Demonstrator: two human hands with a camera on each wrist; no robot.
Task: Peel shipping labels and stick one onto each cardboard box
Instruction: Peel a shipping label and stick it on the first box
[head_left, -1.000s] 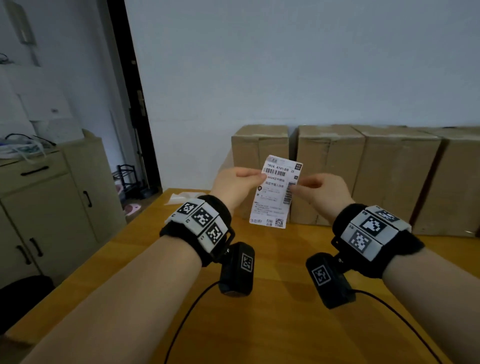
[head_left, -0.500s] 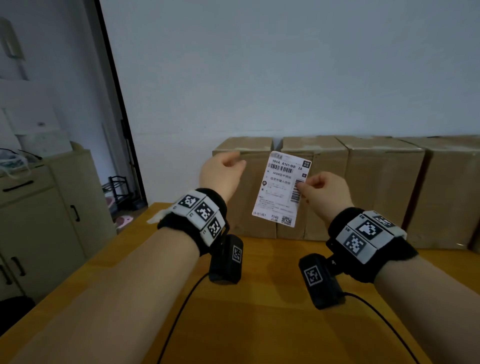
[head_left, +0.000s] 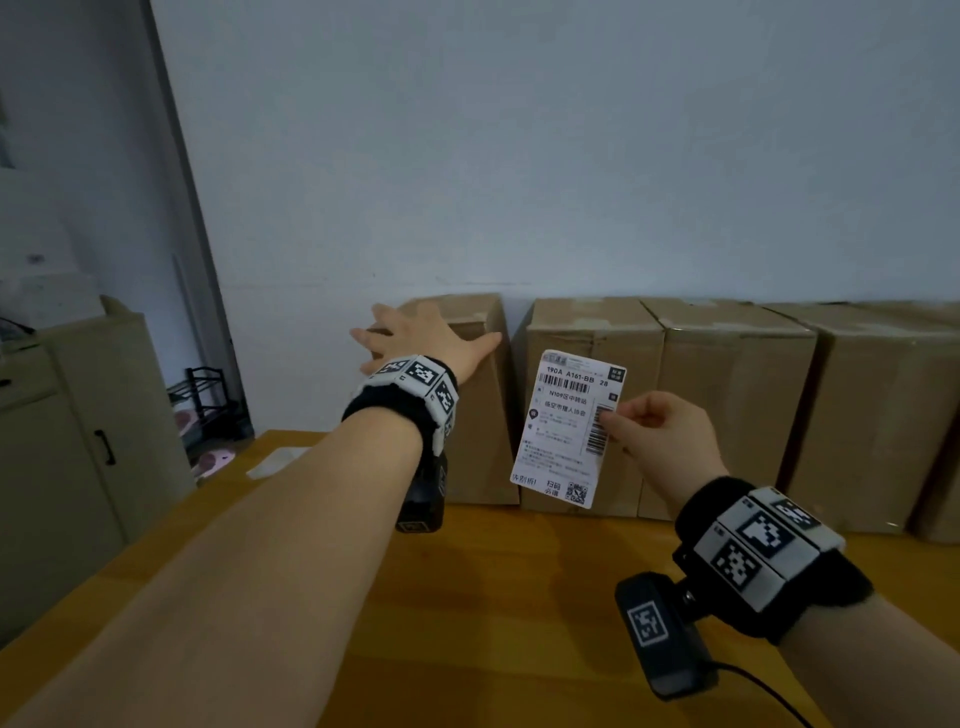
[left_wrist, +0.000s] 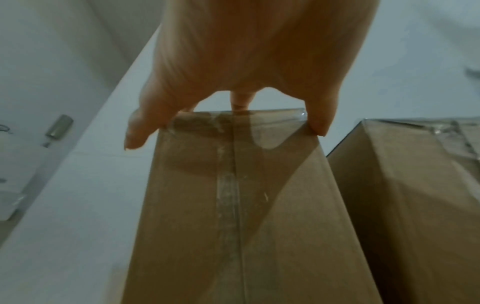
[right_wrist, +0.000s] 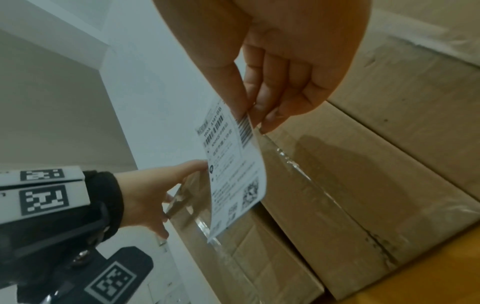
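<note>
- Step in hand, as I judge it: readying the leftmost box (head_left: 470, 415) for sticking. The left hand (head_left: 423, 340) lies spread over its top at about 11 o'clock of the view's centre, fingers straight, the box tilted.
- The right hand (head_left: 657, 434) pinches the shipping label (head_left: 566, 428) by its right edge, in the air before the second box (head_left: 592, 332), near centre.
- Next calls for carrying the label toward 9 o'clock and pressing it flat.
- Hidden: the label's back, so I cannot tell if it is peeled; the row of boxes is cut off at 3 o'clock.
</note>
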